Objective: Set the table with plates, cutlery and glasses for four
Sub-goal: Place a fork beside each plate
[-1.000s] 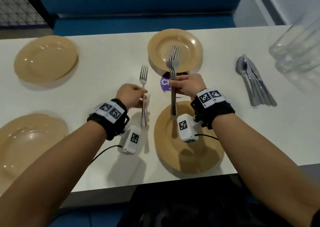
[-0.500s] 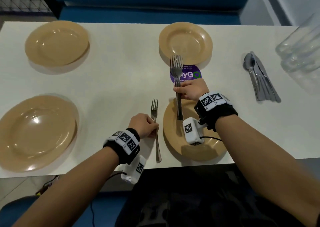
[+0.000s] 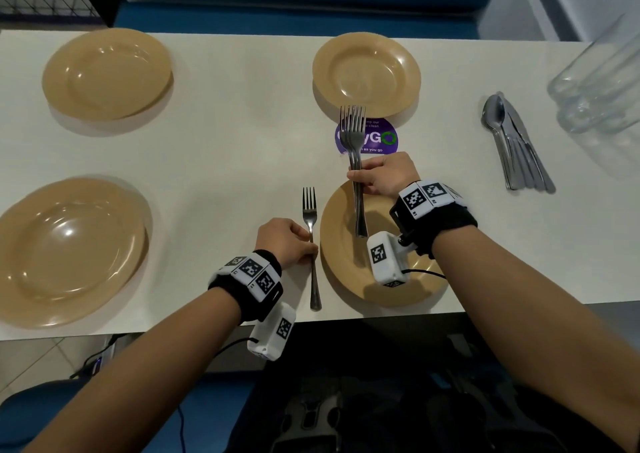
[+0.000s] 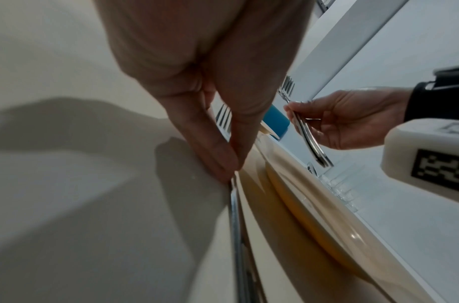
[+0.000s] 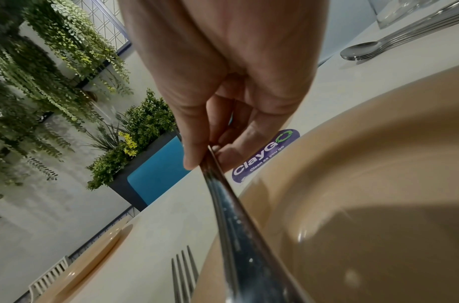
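Note:
Several tan plates lie on the white table (image 3: pixel 242 147); the near right plate (image 3: pixel 346 279) is in front of me. A single fork (image 3: pixel 310 210) lies flat just left of that plate, tines pointing away. My left hand (image 3: pixel 289 241) pinches its handle (image 4: pixel 235 205) between thumb and fingers (image 4: pixel 218 157). My right hand (image 3: pixel 382 175) grips a bunch of forks (image 3: pixel 353 130) above the near right plate's (image 5: pixel 378 194) far rim, handles (image 5: pixel 236 215) hanging over the plate. A pile of spoons and knives (image 3: pixel 516 144) lies at the right.
Clear glasses (image 3: pixel 599 82) stand at the far right edge. A purple round sticker (image 3: pixel 379 139) sits between the two right plates. Other plates lie at far right (image 3: pixel 367 71), far left (image 3: pixel 105 71) and near left (image 3: pixel 69 248). A blue bench runs behind the table.
My left hand brought the single fork back toward me and down onto the table beside the near right plate. The right hand stayed over that plate with its forks.

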Motion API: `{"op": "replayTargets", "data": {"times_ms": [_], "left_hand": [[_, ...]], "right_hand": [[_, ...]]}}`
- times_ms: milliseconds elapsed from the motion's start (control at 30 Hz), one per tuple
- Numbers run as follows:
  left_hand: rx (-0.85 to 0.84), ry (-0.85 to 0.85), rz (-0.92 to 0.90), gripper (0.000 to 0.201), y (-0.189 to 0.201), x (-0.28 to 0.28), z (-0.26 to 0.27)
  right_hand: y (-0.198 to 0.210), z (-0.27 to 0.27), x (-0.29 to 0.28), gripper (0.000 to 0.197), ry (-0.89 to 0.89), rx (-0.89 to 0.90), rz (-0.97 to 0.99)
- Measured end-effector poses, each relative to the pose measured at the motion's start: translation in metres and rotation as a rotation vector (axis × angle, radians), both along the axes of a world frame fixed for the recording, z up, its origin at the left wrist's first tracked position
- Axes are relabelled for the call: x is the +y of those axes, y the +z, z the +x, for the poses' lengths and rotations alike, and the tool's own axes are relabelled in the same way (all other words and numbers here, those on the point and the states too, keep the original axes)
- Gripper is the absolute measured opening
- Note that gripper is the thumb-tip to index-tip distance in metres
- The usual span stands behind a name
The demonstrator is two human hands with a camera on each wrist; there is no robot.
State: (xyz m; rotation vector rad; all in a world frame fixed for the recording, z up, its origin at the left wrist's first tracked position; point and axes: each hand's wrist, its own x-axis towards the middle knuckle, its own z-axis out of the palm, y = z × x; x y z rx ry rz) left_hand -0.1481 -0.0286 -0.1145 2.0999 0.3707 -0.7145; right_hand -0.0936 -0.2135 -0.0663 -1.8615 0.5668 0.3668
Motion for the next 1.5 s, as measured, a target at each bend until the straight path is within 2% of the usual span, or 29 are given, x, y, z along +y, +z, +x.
{"op": "replayTargets", "data": {"times_ms": [800,1300,1500], "left_hand": [[0.0,0.078,-0.055,0.019,0.006,0.004,-0.003],[0.029,0.074,-0.072,0.021,0.005,0.007,-0.003],[-0.08,0.152,-0.062,0.009,0.012,0.012,0.012]], "right_hand": [[0.001,-0.003,0.002,0.023,0.063,0.013,-0.048],[-0.001,-0.004,0.005,0.025,0.06,0.04,-0.002],[0.0,0.0,0.011,0.019,0.069,0.024,0.014]]}}
